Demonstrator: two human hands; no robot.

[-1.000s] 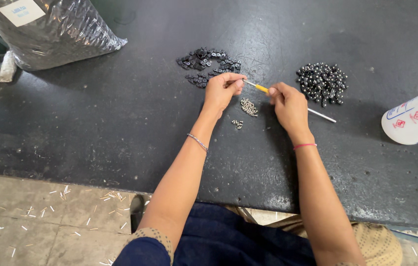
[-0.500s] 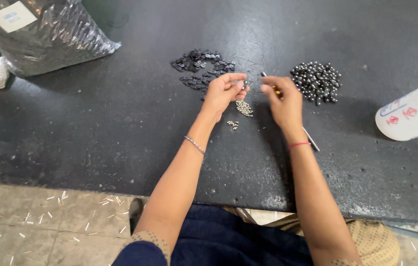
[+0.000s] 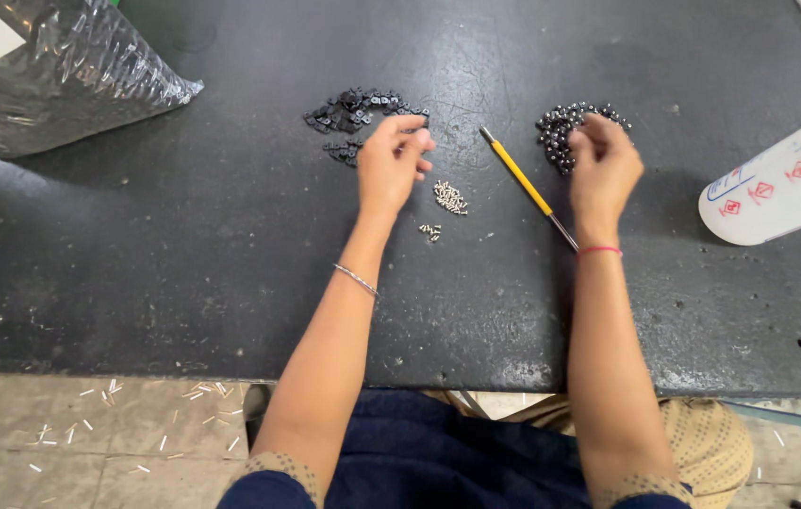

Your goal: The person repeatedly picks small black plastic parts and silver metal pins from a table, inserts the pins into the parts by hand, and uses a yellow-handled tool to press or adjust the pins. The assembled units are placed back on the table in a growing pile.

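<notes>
My left hand (image 3: 389,168) hovers at the near edge of a pile of small black parts (image 3: 351,108), thumb and fingertips pinched together. Whether a part sits between them is hidden. My right hand (image 3: 604,168) rests on a heap of dark shiny beads (image 3: 556,127), fingers curled down into it and covering part of the heap. A thin yellow-handled tool (image 3: 521,181) lies loose on the black table (image 3: 183,236) between the two hands. Small silver screws (image 3: 450,196) lie in a cluster just right of my left hand, with a few more (image 3: 430,231) nearer to me.
A big clear plastic bag of dark material (image 3: 51,66) fills the far left corner. A white plastic bottle (image 3: 782,184) lies on its side at the right. The table's front edge runs above a littered floor (image 3: 89,443).
My right hand has put the yellow tool down and moved right onto the beads. My left hand has shifted up toward the black parts.
</notes>
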